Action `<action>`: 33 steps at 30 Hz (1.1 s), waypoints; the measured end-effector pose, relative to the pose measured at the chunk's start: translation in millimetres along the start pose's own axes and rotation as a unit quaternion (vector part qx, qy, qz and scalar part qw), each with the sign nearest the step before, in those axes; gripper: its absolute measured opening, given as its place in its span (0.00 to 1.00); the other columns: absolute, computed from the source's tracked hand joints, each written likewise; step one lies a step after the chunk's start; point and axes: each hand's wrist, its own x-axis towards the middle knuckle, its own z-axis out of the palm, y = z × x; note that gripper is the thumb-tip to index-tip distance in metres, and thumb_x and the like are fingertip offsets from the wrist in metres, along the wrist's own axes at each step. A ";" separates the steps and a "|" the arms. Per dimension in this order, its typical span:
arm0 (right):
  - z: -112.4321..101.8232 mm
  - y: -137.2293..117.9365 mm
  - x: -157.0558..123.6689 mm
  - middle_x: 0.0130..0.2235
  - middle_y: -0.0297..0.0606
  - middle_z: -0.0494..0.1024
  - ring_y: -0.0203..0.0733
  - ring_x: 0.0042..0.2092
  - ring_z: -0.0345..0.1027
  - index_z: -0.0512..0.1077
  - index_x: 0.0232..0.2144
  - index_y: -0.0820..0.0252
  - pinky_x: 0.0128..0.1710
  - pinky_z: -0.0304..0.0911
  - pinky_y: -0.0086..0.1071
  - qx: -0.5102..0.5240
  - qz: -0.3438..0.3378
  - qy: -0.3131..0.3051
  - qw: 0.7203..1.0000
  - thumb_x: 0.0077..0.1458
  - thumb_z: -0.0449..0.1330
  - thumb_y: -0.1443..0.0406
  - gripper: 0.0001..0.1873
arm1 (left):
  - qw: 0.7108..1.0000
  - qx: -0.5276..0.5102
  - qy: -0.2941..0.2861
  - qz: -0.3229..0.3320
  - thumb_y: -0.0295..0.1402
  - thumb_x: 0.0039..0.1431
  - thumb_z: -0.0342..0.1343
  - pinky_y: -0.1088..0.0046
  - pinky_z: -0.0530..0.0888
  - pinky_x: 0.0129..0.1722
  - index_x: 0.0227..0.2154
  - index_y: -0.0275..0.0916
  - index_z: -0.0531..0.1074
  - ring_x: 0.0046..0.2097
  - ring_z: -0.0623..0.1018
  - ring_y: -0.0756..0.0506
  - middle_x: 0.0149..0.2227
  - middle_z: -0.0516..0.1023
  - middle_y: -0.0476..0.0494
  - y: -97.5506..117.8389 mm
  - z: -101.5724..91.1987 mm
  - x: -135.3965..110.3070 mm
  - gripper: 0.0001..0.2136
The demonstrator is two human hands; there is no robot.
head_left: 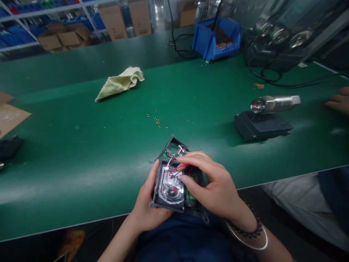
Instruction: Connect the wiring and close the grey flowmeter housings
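Near the bench's front edge, my left hand (147, 203) is wrapped round the side and underside of an opened dark plastic device housing (170, 205). Inside lie a green circuit board, a clear round part ringed with whitish sealant, and thin red, black and white wires (174, 169). My right hand (211, 183) reaches over the housing from the right, thumb and fingers bent close around the wires. Whether a wire is pinched between its fingertips is hard to make out. Several small brass screws (157, 120) lie on the green bench beyond the housing.
A pale yellow cloth (121, 83) lies at the back left. To the right is a metal lamp-like device on a black base (261, 125). A blue bin of screws (215, 40) stands at the back, near black cables (272, 76). Another person's hand (339, 100) rests at the right edge.
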 end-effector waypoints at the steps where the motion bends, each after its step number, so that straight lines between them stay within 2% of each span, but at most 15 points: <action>1: -0.7 1.1 -0.1 0.37 0.32 0.79 0.35 0.43 0.71 0.72 0.44 0.55 0.48 0.67 0.32 0.009 0.008 0.003 1.000 0.53 0.60 0.72 0.15 | 1.000 0.002 0.001 0.001 0.33 0.49 0.64 0.71 0.72 0.53 0.65 0.56 0.45 0.55 0.75 0.44 0.59 0.70 0.48 0.0 0.2 0.2 0.44; 3: -2.7 4.6 -1.0 0.35 0.31 0.79 0.35 0.40 0.72 0.74 0.41 0.54 0.44 0.69 0.30 0.036 0.038 0.028 0.998 0.53 0.61 0.71 0.13 | 1.000 0.000 0.001 0.005 0.32 0.49 0.64 0.73 0.71 0.53 0.65 0.55 0.45 0.55 0.75 0.45 0.58 0.71 0.48 0.2 0.6 0.6 0.44; 7: -7.9 14.1 -5.4 0.32 0.30 0.79 0.33 0.34 0.73 0.76 0.35 0.53 0.36 0.70 0.26 0.105 0.120 0.130 0.979 0.51 0.63 0.71 0.09 | 1.000 -0.016 0.006 0.009 0.30 0.48 0.63 0.77 0.69 0.54 0.65 0.56 0.47 0.55 0.74 0.47 0.58 0.71 0.50 0.5 0.9 1.4 0.44; 11: -10.9 23.4 -11.5 0.30 0.29 0.78 0.31 0.31 0.73 0.77 0.29 0.54 0.32 0.70 0.22 0.161 0.144 0.220 0.951 0.48 0.65 0.70 0.06 | 1.000 -0.019 0.004 -0.001 0.27 0.45 0.62 0.77 0.67 0.56 0.64 0.56 0.47 0.56 0.73 0.47 0.58 0.71 0.51 -1.2 0.3 1.9 0.45; 16: -11.1 33.7 -21.2 0.28 0.30 0.78 0.31 0.30 0.73 0.77 0.30 0.55 0.31 0.70 0.22 0.180 0.181 0.270 0.928 0.48 0.67 0.67 0.04 | 1.000 -0.026 -0.007 -0.013 0.29 0.46 0.64 0.74 0.68 0.56 0.65 0.57 0.46 0.57 0.73 0.45 0.59 0.70 0.50 -5.0 -0.4 1.2 0.45; 22: -10.4 38.5 -27.9 0.26 0.31 0.78 0.32 0.26 0.71 0.76 0.29 0.57 0.27 0.68 0.23 0.180 0.205 0.275 0.922 0.50 0.65 0.66 0.02 | 0.999 -0.041 -0.023 -0.002 0.37 0.51 0.63 0.66 0.67 0.58 0.65 0.55 0.45 0.57 0.72 0.41 0.60 0.69 0.45 -3.7 -1.4 -2.8 0.42; 28: 1.8 43.6 -38.2 0.24 0.31 0.76 0.32 0.27 0.70 0.75 0.29 0.57 0.29 0.66 0.25 0.233 0.250 0.216 0.914 0.52 0.64 0.62 0.04 | 1.000 -0.019 -0.015 0.000 0.37 0.51 0.62 0.54 0.61 0.62 0.65 0.51 0.50 0.63 0.64 0.35 0.65 0.60 0.41 -16.9 -5.6 -20.5 0.40; 30: 6.4 43.5 -41.8 0.23 0.31 0.75 0.33 0.26 0.69 0.75 0.30 0.57 0.28 0.66 0.27 0.259 0.251 0.191 0.913 0.53 0.63 0.61 0.06 | 1.000 -0.001 -0.012 0.000 0.35 0.51 0.61 0.53 0.61 0.62 0.64 0.49 0.54 0.63 0.64 0.34 0.64 0.62 0.41 -18.3 -7.6 -23.8 0.37; 33: 8.2 40.9 -44.1 0.23 0.32 0.74 0.35 0.26 0.68 0.75 0.31 0.57 0.27 0.65 0.29 0.281 0.236 0.159 0.917 0.55 0.61 0.60 0.07 | 0.999 0.001 -0.023 0.024 0.34 0.52 0.60 0.53 0.66 0.59 0.62 0.52 0.57 0.60 0.68 0.35 0.60 0.68 0.43 -13.8 -9.6 -20.8 0.34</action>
